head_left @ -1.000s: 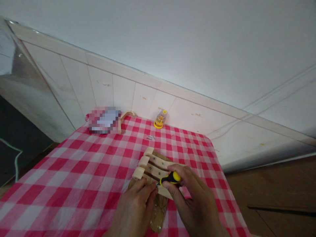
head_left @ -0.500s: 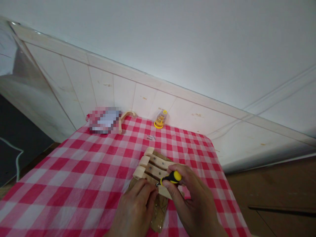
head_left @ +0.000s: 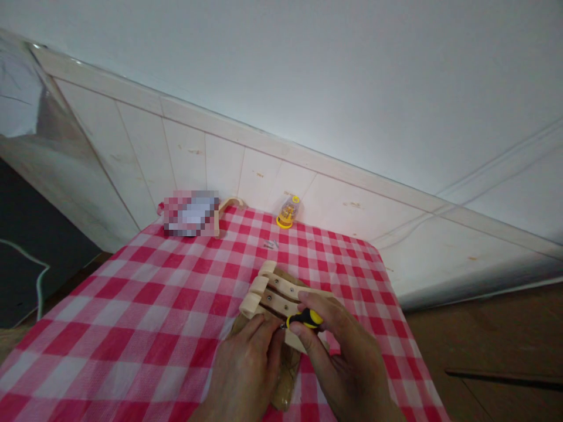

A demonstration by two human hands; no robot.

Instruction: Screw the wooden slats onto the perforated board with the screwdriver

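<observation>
A pale wooden piece (head_left: 272, 293) made of curved slats with screw holes lies on a brown board (head_left: 284, 375) near the table's front right. My right hand (head_left: 347, 363) is closed round a small yellow-and-black screwdriver (head_left: 304, 319), its tip pointing left onto a slat. My left hand (head_left: 246, 369) rests on the wooden piece, fingertips pinched together at the screwdriver's tip. What they pinch is too small to make out.
The table wears a red-and-white checked cloth (head_left: 145, 316). At its far edge stand a yellow screwdriver-bit case (head_left: 288, 212), a few loose screws (head_left: 271, 244), a curved wooden part (head_left: 226, 205) and a blurred-out object (head_left: 189, 214). A panelled wall rises behind; floor lies right.
Both hands stay at the same spot on the slats. The view has shifted slightly, and the screwdriver handle has turned a little in my right fingers.
</observation>
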